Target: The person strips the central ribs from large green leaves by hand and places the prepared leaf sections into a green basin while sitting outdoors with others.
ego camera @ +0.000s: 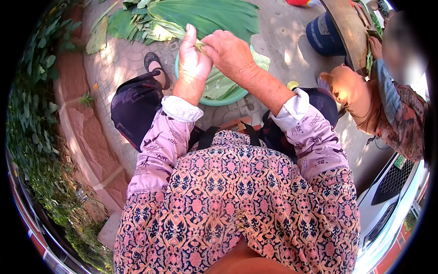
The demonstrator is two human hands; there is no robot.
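A large green leaf (212, 15) with a pale stalk stretches out in front of me, its blade beyond my hands. My left hand (194, 65) has its fingers curled around the stalk end, with the thumb pointing up. Close against it, my right hand (229, 51) pinches the same stalk between thumb and fingers. Below both hands stands a light green round basin (224, 101), partly hidden by them. Pale green leaves (219, 84) lie inside it. Beyond my left hand, a heap of cut leaves (128, 25) rests on the paving.
At right, another person's hand (375, 47) holds greens at a wooden board (342, 30). A dark blue bucket (324, 36) stands beside the board. A stone kerb (85, 137) and leafy plants (32, 113) run along the left. A white car (386, 191) is at lower right.
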